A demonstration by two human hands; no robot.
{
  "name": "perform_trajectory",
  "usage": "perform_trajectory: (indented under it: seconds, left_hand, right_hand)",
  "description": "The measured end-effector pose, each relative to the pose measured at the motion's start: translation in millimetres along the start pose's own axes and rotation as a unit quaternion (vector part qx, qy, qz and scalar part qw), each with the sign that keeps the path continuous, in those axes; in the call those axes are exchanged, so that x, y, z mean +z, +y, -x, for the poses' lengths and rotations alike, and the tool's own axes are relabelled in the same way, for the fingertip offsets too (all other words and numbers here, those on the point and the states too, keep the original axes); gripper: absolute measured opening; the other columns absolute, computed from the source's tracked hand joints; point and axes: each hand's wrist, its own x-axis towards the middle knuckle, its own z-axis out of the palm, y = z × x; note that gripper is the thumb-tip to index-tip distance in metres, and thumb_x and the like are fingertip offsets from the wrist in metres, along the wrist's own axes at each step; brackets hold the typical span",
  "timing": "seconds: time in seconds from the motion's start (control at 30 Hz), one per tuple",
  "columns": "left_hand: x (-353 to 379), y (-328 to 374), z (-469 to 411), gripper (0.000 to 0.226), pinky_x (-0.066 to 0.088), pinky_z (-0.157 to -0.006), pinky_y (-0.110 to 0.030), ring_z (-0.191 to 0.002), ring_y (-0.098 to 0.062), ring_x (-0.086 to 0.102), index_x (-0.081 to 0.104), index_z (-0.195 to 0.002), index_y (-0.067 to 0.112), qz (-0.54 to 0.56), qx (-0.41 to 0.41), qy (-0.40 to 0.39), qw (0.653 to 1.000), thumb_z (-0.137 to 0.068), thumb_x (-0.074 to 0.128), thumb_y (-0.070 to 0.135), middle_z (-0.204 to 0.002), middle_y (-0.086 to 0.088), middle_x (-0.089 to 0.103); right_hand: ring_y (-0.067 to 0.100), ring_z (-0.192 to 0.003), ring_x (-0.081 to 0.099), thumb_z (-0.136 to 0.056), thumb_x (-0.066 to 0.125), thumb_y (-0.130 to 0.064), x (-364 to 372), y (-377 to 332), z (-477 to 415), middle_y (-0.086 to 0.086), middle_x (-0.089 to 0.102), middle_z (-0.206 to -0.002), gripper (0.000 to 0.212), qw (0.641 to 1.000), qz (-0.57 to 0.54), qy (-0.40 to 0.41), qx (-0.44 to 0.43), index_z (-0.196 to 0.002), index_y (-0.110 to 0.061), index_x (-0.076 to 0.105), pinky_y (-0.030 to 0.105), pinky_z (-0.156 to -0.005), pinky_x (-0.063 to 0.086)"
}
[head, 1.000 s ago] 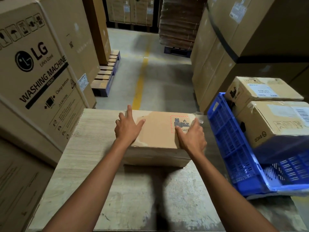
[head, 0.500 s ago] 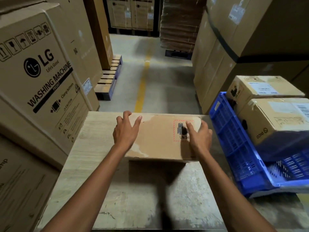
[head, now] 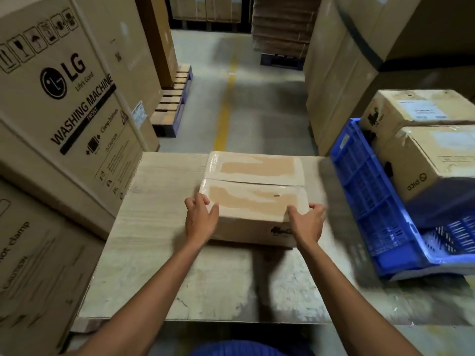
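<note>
A taped brown cardboard box [head: 253, 191] lies on the pale worktable [head: 159, 227], near its far middle. Its top shows the flap seam and glossy tape; a dark logo sits on the near side. My left hand [head: 201, 220] grips the box's near left corner, fingers curled over the top edge. At the near right corner my right hand [head: 307, 222] holds the box, thumb on the top edge and fingers round the side.
A blue plastic crate [head: 372, 201] with two cardboard boxes [head: 421, 165] stands tilted at the table's right. Large washing machine cartons [head: 64, 111] rise on the left, tall stacked cartons [head: 359, 60] at the back right. A concrete aisle with a yellow line [head: 226, 109] runs ahead.
The box has been turned over toward me: the face with the red-dotted label is gone and the taped flap side now faces up. Both hands moved from the top to the near corners.
</note>
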Motion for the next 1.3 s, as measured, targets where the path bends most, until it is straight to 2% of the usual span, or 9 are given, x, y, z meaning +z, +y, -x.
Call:
perform_trajectory:
  seconds: [0.17, 0.3, 0.4, 0.5, 0.6, 0.7, 0.97, 1.13, 1.3]
  left_hand:
    - [9, -17, 20, 0.023, 0.044, -0.071, -0.035, -0.084, -0.032, 0.058, 0.043, -0.105, 0.016, -0.014, 0.029, 0.001, 0.999, -0.097, 0.059, 0.032, -0.118, -0.008, 0.039]
    - [5, -14, 15, 0.017, 0.046, -0.093, -0.049, -0.113, -0.038, 0.047, 0.053, -0.096, 0.011, -0.147, 0.099, 0.019, 0.984, -0.095, 0.059, 0.026, -0.121, -0.018, 0.043]
    - [2, -10, 3, 0.013, 0.029, -0.115, -0.058, -0.146, -0.044, 0.025, 0.061, -0.084, 0.008, -0.221, 0.203, 0.031, 0.953, -0.090, 0.059, 0.019, -0.151, -0.028, 0.035]
    - [1, -4, -18, 0.021, 0.014, -0.123, -0.052, -0.155, -0.029, 0.003, 0.059, -0.109, 0.011, -0.208, 0.285, -0.049, 0.934, -0.096, 0.053, 0.026, -0.166, -0.015, 0.011]
    - [3, 2, -30, 0.060, 0.001, -0.124, -0.044, -0.155, -0.021, -0.006, 0.025, -0.156, 0.016, -0.299, 0.260, -0.125, 0.910, -0.104, 0.025, 0.044, -0.168, -0.006, -0.001]
    - [7, 2, -33, 0.063, -0.001, -0.123, -0.045, -0.155, -0.022, -0.001, 0.016, -0.159, 0.019, -0.359, 0.256, -0.130, 0.888, -0.103, 0.015, 0.047, -0.168, -0.006, 0.002]
    - [10, 41, -56, 0.034, 0.037, -0.100, -0.041, -0.121, -0.031, 0.044, 0.055, -0.122, 0.012, -0.314, 0.301, -0.075, 0.897, -0.097, 0.046, 0.033, -0.130, -0.014, 0.047]
    - [20, 30, -72, 0.064, 0.028, -0.112, -0.047, -0.142, -0.031, 0.027, 0.028, -0.155, 0.022, -0.323, 0.314, -0.113, 0.886, -0.099, 0.036, 0.052, -0.161, -0.013, 0.024]
    - [27, 47, -80, 0.058, 0.036, -0.095, -0.050, -0.129, -0.032, 0.034, 0.037, -0.145, 0.026, -0.413, 0.303, -0.106, 0.852, -0.096, 0.036, 0.058, -0.150, -0.012, 0.034]
  right_hand:
    - [0.030, -0.102, 0.051, -0.088, 0.067, -0.034, 6, 15, 8, 0.016, 0.045, -0.134, 0.054, 0.998, 0.059, 0.007, -0.001, -0.130, -0.010, 0.042, 0.045, -0.089, 0.047]
    - [0.033, -0.142, 0.033, -0.084, 0.069, -0.033, 24, 11, 19, 0.014, 0.039, -0.149, 0.065, 0.954, 0.237, 0.070, -0.170, -0.141, -0.013, 0.045, 0.069, -0.113, 0.017]
    - [0.037, -0.145, 0.035, -0.084, 0.072, -0.026, 48, 4, 28, 0.019, 0.041, -0.152, 0.065, 0.911, 0.225, -0.011, -0.345, -0.142, -0.008, 0.050, 0.064, -0.115, 0.027]
    - [0.038, -0.152, 0.022, -0.094, 0.061, -0.041, 68, -7, 28, 0.020, 0.025, -0.163, 0.075, 0.849, 0.286, -0.117, -0.428, -0.154, -0.008, 0.034, 0.054, -0.119, 0.030]
    - [0.030, -0.156, 0.000, -0.097, 0.016, -0.063, 81, -19, 24, 0.010, 0.004, -0.169, 0.081, 0.803, 0.382, -0.188, -0.417, -0.162, -0.016, 0.009, 0.053, -0.122, 0.009]
    - [0.031, -0.156, 0.003, -0.084, -0.007, -0.068, 82, -20, 19, 0.007, 0.006, -0.170, 0.091, 0.769, 0.429, -0.205, -0.426, -0.162, -0.025, 0.014, 0.054, -0.121, 0.008]
    - [0.031, -0.128, 0.039, -0.084, 0.040, -0.080, 78, -59, -10, 0.006, 0.040, -0.141, 0.074, 0.725, 0.489, -0.206, -0.439, -0.136, -0.028, 0.044, 0.055, -0.099, 0.038]
    - [0.033, -0.152, 0.012, -0.072, 0.022, -0.095, 76, -39, -23, 0.010, 0.017, -0.164, 0.101, 0.756, 0.448, -0.206, -0.431, -0.151, -0.033, 0.027, 0.064, -0.115, 0.014]
    - [0.030, -0.155, 0.001, -0.067, 0.020, -0.100, 78, -39, -29, 0.009, 0.000, -0.169, 0.112, 0.760, 0.439, -0.239, -0.415, -0.159, -0.036, 0.012, 0.061, -0.119, 0.005]
